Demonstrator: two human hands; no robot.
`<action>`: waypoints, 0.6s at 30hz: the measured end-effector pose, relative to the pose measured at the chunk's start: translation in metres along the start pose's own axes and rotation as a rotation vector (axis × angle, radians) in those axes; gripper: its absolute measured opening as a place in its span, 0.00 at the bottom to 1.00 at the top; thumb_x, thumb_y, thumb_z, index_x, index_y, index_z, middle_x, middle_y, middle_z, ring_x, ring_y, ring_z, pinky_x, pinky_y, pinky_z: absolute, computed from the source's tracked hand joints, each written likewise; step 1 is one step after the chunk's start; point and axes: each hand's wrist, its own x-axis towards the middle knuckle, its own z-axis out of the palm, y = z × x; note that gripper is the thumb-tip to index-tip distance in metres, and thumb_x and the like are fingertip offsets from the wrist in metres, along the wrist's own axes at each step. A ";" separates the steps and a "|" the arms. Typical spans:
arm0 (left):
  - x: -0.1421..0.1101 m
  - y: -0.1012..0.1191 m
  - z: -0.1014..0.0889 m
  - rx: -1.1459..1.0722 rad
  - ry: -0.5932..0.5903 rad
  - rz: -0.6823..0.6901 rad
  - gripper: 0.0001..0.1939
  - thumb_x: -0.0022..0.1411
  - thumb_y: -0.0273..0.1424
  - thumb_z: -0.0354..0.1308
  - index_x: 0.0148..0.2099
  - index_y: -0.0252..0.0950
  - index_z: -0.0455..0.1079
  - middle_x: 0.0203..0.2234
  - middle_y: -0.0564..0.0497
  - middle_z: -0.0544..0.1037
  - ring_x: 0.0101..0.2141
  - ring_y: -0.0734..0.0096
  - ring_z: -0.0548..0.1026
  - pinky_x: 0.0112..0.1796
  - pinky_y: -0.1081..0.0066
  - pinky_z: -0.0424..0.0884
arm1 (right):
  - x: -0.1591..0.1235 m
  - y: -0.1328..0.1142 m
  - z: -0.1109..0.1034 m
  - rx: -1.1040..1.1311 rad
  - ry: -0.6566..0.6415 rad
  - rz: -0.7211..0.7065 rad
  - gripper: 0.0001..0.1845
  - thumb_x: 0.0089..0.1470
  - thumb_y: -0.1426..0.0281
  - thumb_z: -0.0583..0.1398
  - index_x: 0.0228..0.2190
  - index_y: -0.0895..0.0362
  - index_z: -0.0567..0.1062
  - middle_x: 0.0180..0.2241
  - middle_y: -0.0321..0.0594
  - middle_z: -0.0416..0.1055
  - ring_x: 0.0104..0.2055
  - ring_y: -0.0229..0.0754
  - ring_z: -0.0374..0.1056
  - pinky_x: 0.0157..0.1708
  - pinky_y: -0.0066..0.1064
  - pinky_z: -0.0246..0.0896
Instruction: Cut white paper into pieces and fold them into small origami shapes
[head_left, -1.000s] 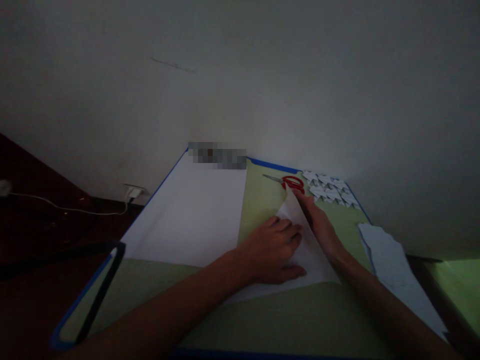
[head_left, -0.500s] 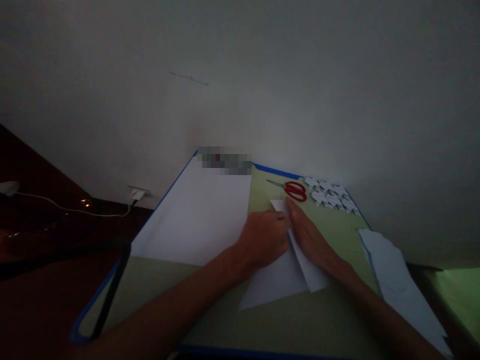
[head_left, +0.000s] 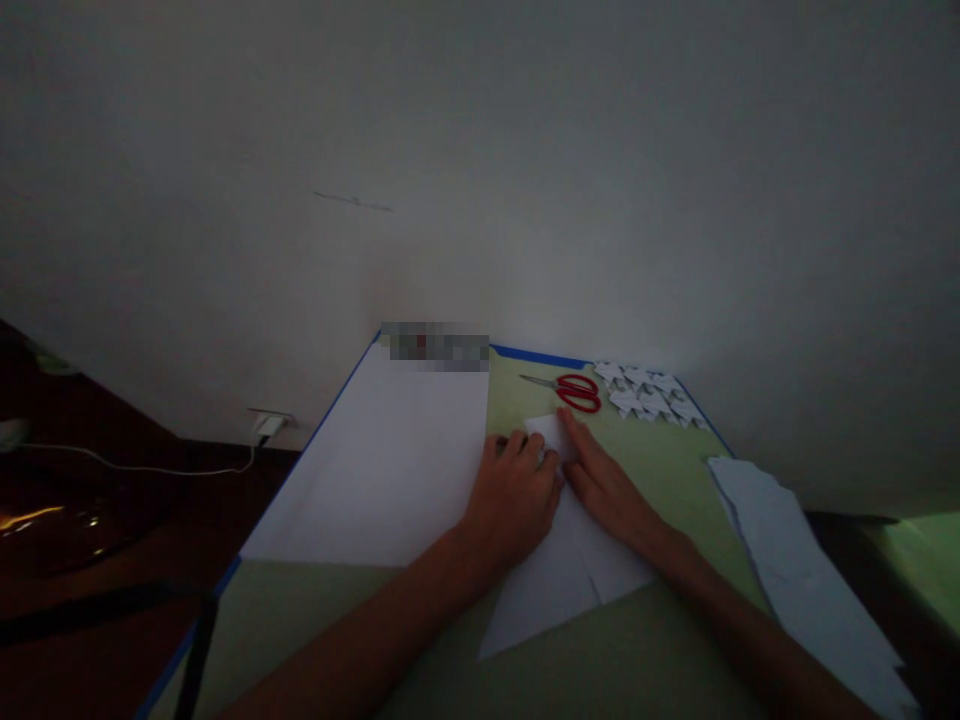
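Note:
A white sheet of paper [head_left: 551, 590], folded toward its middle and narrow at the far end, lies on the pale green tabletop under both hands. My left hand [head_left: 517, 495] has its fingers bent and closed on the paper's left side. Along the right fold, my right hand [head_left: 611, 490] rests on its edge with fingers stretched out and the thumb apart, touching the paper. The fingertips partly hide the far end of the sheet. Beyond them lie scissors [head_left: 574, 392] with red handles, touched by neither hand.
A large white sheet [head_left: 367, 470] covers the table's left part. Small folded paper pieces [head_left: 649, 393] lie in rows at the back right. A paper stack [head_left: 802, 570] lies along the right edge. Behind stands the wall [head_left: 480, 200], with a plug and cable [head_left: 268, 425] at left.
The left hand has turned from a fist to lying over the paper with bent fingers. The raised right flap now lies flatter. The view has shifted slightly.

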 end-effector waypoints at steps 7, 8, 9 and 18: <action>0.000 0.001 0.002 0.044 0.001 0.031 0.12 0.72 0.33 0.53 0.51 0.34 0.73 0.48 0.42 0.77 0.50 0.49 0.72 0.52 0.47 0.67 | 0.006 -0.001 -0.010 -0.167 0.077 -0.010 0.37 0.73 0.57 0.47 0.75 0.57 0.46 0.75 0.53 0.48 0.77 0.54 0.46 0.74 0.59 0.42; 0.000 0.002 0.002 0.043 0.004 0.034 0.12 0.72 0.33 0.53 0.51 0.33 0.73 0.48 0.42 0.77 0.50 0.49 0.72 0.53 0.46 0.67 | 0.006 0.000 -0.009 -0.234 0.059 -0.036 0.37 0.74 0.56 0.46 0.75 0.58 0.46 0.75 0.55 0.50 0.77 0.55 0.47 0.74 0.60 0.42; -0.001 0.002 0.003 0.041 0.009 0.034 0.13 0.72 0.33 0.53 0.52 0.33 0.73 0.49 0.42 0.77 0.50 0.50 0.72 0.53 0.46 0.67 | 0.005 0.000 -0.007 -0.299 0.039 -0.062 0.37 0.74 0.55 0.44 0.75 0.59 0.46 0.74 0.57 0.51 0.77 0.56 0.47 0.74 0.60 0.43; -0.001 0.004 0.002 0.019 0.013 0.017 0.11 0.71 0.30 0.53 0.50 0.33 0.72 0.47 0.41 0.77 0.49 0.50 0.72 0.53 0.46 0.67 | 0.002 -0.008 -0.010 -0.613 -0.091 -0.055 0.36 0.75 0.56 0.37 0.75 0.58 0.40 0.75 0.51 0.49 0.78 0.55 0.43 0.72 0.64 0.44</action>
